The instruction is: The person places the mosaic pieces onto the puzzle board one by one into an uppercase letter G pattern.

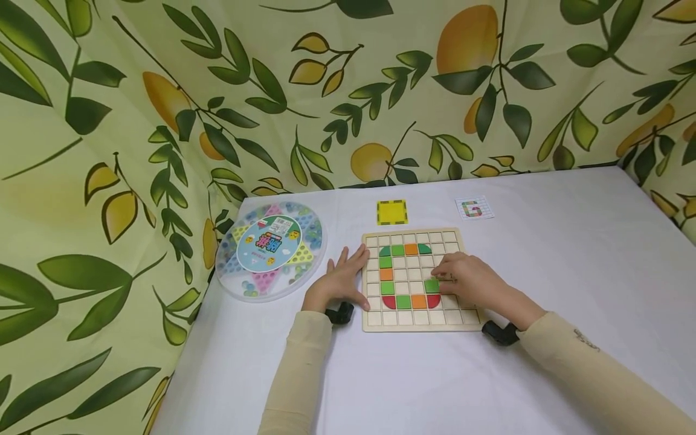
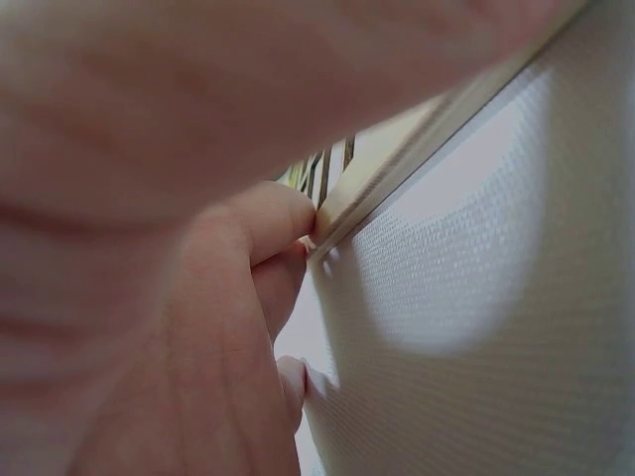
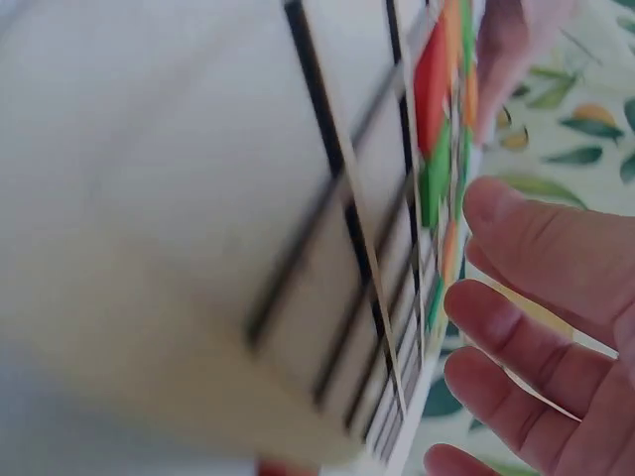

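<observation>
A wooden grid board [image 1: 413, 320] lies on the table, bearing green, orange and red tiles. Square tiles and rounded corner pieces form a ring with a gap on its right side. My left hand [image 1: 341, 281] rests against the board's left edge with fingers spread; in the left wrist view a fingertip [image 2: 288, 216] touches the wooden rim. Over the board's right part is my right hand [image 1: 470, 281], fingertips right beside a green square tile [image 1: 432, 286]. From the right wrist, the thumb [image 3: 536, 243] and fingers stand apart, with no piece visible between them.
A round game box [image 1: 266, 281] with a blue label stands left of the board. Behind the board lie a yellow square piece [image 1: 392, 212] and a small card [image 1: 474, 208] printed with a coloured G-like pattern. Leaf-and-fruit patterned cloth [image 1: 326, 121] hangs behind the white table [image 1: 571, 254].
</observation>
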{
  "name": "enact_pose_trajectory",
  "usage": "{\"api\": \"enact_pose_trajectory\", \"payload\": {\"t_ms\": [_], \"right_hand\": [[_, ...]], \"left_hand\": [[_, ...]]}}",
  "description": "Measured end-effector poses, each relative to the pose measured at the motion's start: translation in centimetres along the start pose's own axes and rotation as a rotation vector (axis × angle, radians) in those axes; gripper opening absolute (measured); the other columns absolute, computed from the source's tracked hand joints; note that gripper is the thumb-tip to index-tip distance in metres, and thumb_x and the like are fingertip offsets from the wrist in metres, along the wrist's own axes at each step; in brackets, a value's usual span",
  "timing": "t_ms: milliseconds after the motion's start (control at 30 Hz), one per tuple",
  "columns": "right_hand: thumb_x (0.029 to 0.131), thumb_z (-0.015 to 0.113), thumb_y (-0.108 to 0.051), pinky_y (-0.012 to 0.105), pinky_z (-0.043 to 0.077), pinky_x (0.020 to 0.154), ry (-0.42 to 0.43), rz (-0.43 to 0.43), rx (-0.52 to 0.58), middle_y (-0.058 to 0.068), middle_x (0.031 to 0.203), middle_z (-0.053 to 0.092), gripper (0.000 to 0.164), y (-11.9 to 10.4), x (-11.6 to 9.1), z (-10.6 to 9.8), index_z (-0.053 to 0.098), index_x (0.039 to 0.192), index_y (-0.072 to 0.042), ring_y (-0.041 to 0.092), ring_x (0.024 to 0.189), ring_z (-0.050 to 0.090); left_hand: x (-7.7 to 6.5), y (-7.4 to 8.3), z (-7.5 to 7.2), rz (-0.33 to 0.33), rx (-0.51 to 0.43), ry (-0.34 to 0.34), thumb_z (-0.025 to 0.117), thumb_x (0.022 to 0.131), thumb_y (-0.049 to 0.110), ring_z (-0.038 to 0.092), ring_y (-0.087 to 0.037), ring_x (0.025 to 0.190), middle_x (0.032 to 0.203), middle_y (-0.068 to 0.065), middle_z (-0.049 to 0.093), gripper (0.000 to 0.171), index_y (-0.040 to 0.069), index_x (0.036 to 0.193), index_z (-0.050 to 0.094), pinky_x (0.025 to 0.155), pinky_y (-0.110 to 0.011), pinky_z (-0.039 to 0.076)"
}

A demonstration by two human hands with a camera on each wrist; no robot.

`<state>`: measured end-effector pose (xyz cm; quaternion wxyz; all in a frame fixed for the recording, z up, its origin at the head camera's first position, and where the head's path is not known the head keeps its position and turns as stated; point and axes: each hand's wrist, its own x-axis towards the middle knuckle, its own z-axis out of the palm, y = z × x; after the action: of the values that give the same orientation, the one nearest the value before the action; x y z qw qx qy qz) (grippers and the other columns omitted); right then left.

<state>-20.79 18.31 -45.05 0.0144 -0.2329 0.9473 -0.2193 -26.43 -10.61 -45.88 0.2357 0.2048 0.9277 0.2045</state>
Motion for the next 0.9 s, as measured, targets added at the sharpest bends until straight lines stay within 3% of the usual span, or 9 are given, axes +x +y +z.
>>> {"api": "enact_pose_trajectory", "payload": {"t_ms": [167, 400, 667, 900], "right_hand": [[0.078, 0.071, -0.011, 0.039, 0.048, 0.073, 0.037, 0.122, -0.015, 0.006, 0.098, 0.065, 0.026, 1.3, -1.1, -1.9, 0.070, 0.103, -0.005, 0.023, 0.090, 0.056], [0.079, 0.069, -0.011, 0.041, 0.049, 0.071, 0.019, 0.264, -0.019, 0.008, 0.094, 0.065, 0.026, 3.1, -3.3, -3.6, 0.069, 0.104, -0.001, 0.026, 0.087, 0.055], [0.071, 0.077, -0.015, 0.044, 0.048, 0.072, -0.007, 0.305, -0.032, 0.006, 0.088, 0.066, 0.028, 4.0, -6.2, -3.5, 0.071, 0.095, -0.002, 0.027, 0.086, 0.057], [0.068, 0.079, -0.012, 0.041, 0.049, 0.071, -0.008, 0.241, -0.038, 0.000, 0.086, 0.064, 0.026, 3.9, -7.7, -2.2, 0.071, 0.092, -0.005, 0.023, 0.083, 0.057]], "left_hand": [[0.0, 0.1, 0.0, -0.003, 0.006, 0.002, 0.089, 0.050, 0.036, -0.015, -0.024, 0.139, 0.154, 0.011, -0.004, 0.127, 0.023, 0.149, 0.010, 0.107, -0.056, -0.009], [0.1, 0.0, 0.2, -0.009, 0.013, -0.001, 0.089, 0.050, 0.038, -0.016, -0.022, 0.139, 0.153, 0.014, -0.005, 0.128, 0.025, 0.149, 0.009, 0.108, -0.055, -0.009], [0.0, 0.0, 0.1, -0.008, -0.003, 0.000, 0.089, 0.050, 0.037, -0.016, -0.021, 0.139, 0.154, 0.014, -0.005, 0.127, 0.025, 0.149, 0.009, 0.108, -0.054, -0.009], [0.3, -0.1, 0.5, -0.031, -0.007, 0.012, 0.089, 0.049, 0.039, -0.016, -0.018, 0.139, 0.153, 0.017, -0.004, 0.128, 0.029, 0.149, 0.010, 0.108, -0.053, -0.009]]}}
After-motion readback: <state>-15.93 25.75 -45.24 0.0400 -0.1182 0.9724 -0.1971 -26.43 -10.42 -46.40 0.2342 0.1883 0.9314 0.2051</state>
